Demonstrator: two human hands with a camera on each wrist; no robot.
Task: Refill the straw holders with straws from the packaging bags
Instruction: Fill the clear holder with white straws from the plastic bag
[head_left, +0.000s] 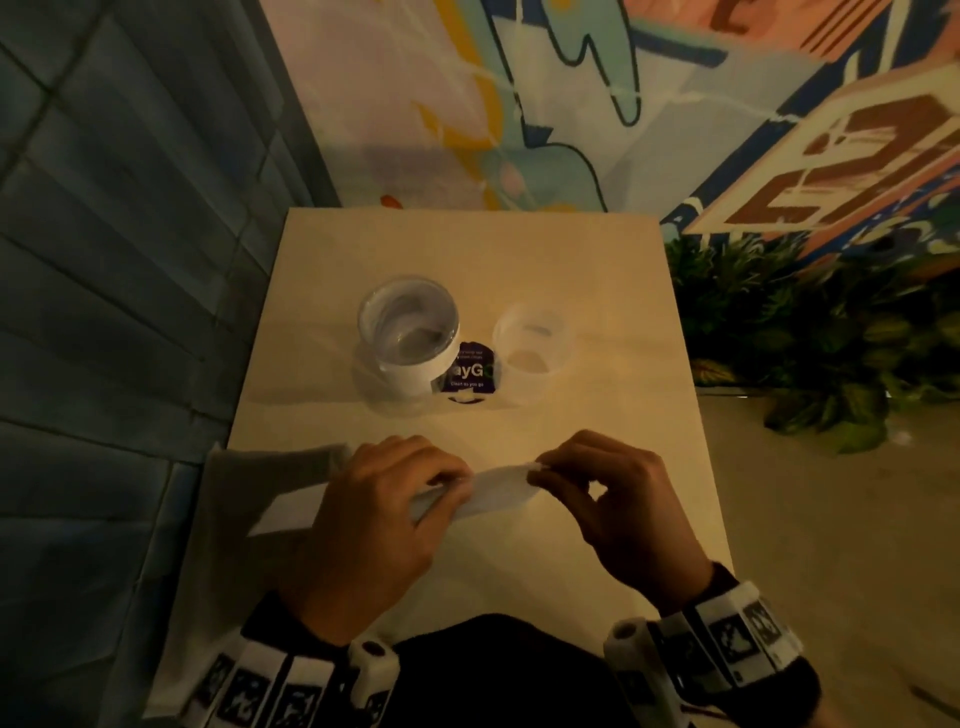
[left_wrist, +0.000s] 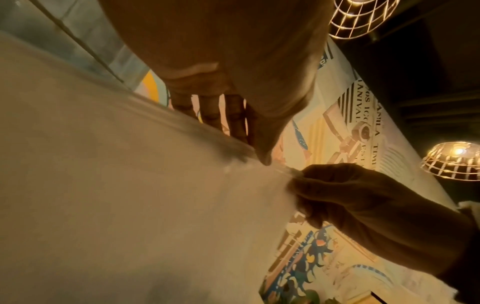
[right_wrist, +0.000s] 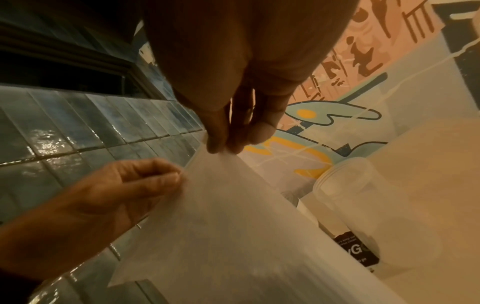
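Note:
A translucent white packaging bag (head_left: 498, 491) is held above the near part of the table between both hands. My left hand (head_left: 447, 483) pinches its edge on the left, and my right hand (head_left: 543, 470) pinches its top corner. The bag (right_wrist: 233, 226) fills the right wrist view below my right hand (right_wrist: 223, 148), with my left hand (right_wrist: 179, 176) pinching beside it. The left wrist view shows the bag (left_wrist: 130, 195) under my left hand (left_wrist: 262, 160) and my right hand (left_wrist: 293, 181) gripping its end. Two clear straw holders, one banded white (head_left: 409, 332) and one plain (head_left: 530, 338), stand empty mid-table.
A dark purple card (head_left: 470, 371) stands between the holders. The beige table (head_left: 571, 260) abuts a painted wall at the back and blue tiles (head_left: 104, 260) on the left. Green plants (head_left: 805, 332) sit right of the table. Another pale bag (head_left: 291, 488) lies at the left edge.

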